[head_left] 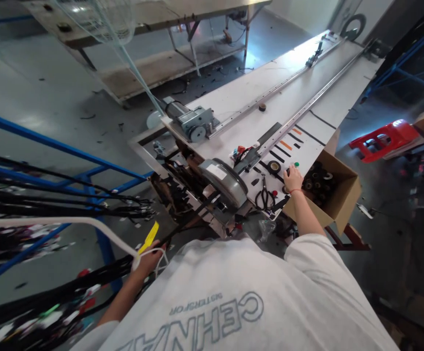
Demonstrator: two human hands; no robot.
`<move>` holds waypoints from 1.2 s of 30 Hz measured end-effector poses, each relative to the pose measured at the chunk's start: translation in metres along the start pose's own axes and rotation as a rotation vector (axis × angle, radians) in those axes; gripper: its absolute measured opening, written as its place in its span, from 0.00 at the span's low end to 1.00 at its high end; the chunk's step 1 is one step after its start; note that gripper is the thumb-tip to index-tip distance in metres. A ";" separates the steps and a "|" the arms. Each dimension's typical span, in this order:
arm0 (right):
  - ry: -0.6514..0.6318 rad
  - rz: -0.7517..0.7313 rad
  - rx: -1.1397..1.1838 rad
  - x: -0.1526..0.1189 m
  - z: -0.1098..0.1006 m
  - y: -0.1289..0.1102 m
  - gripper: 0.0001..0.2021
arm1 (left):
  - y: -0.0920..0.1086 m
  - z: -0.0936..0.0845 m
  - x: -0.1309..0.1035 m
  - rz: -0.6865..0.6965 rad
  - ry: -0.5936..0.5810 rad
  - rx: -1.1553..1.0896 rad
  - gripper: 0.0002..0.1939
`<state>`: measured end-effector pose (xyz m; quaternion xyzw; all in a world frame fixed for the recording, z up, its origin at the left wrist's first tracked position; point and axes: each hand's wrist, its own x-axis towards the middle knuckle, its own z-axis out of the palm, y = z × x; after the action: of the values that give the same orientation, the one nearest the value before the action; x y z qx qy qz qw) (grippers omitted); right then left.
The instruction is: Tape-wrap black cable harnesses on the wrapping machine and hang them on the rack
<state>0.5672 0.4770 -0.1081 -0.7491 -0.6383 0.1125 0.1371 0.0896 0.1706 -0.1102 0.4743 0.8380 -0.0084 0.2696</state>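
Low on the left, my left hand [152, 258] is closed around a black wire harness [173, 233]. A yellow tag [149, 237] and a loop of white cable show beside its fingers, which are partly hidden. My right hand [293, 179] is over the near right edge of the white bench [230, 141], fingers curled down at a small dark thing I cannot make out. A green button [297, 165] is just beyond the fingers. Left of them lie a roll of black tape [274, 167] and black-handled scissors [265, 199], with a red button [275, 193] nearby.
A cardboard box [343, 195] of dark tape rolls stands right of the bench. A motor unit [197, 124], a grey drum [223, 181] and long metal rails are mounted on it. Blue racks [51, 139] with hanging harnesses are left. A red plastic part [385, 139] is at far right.
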 end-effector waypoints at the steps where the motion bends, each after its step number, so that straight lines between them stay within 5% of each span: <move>1: 0.015 -0.035 0.012 -0.025 0.009 -0.008 0.28 | -0.007 -0.001 0.001 -0.022 0.014 -0.018 0.08; 5: 0.022 -0.145 0.065 -0.135 0.058 -0.039 0.25 | -0.027 0.003 0.014 0.058 -0.032 -0.109 0.11; 8: 0.049 -0.135 0.116 -0.170 0.084 -0.054 0.25 | -0.031 0.006 0.034 0.150 -0.062 -0.145 0.11; 11: 0.029 -0.114 0.214 -0.154 0.084 -0.067 0.27 | -0.015 0.001 0.054 0.229 -0.099 -0.191 0.12; 14: -0.010 -0.162 0.335 -0.129 0.062 -0.081 0.27 | 0.029 -0.014 0.071 0.623 -0.216 -0.275 0.15; 16: -0.031 -0.184 0.469 -0.121 0.045 -0.091 0.28 | 0.068 -0.023 0.080 0.767 -0.271 -0.343 0.17; 19: -0.054 -0.187 0.662 -0.121 0.025 -0.103 0.28 | 0.121 -0.030 0.088 0.771 -0.300 -0.383 0.22; 22: -0.076 -0.175 0.736 -0.122 0.017 -0.112 0.27 | 0.147 -0.032 0.085 0.721 -0.229 -0.284 0.23; 27: -0.135 -0.176 0.743 -0.120 0.016 -0.109 0.27 | 0.144 -0.039 0.076 0.733 -0.070 -0.109 0.19; 36: -0.041 -0.048 0.754 -0.136 -0.003 -0.061 0.23 | 0.121 -0.051 0.070 0.646 0.015 0.013 0.26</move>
<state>0.4899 0.3513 -0.0846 -0.6285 -0.5718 0.3512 0.3933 0.1357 0.3067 -0.0698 0.7176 0.6458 0.0759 0.2493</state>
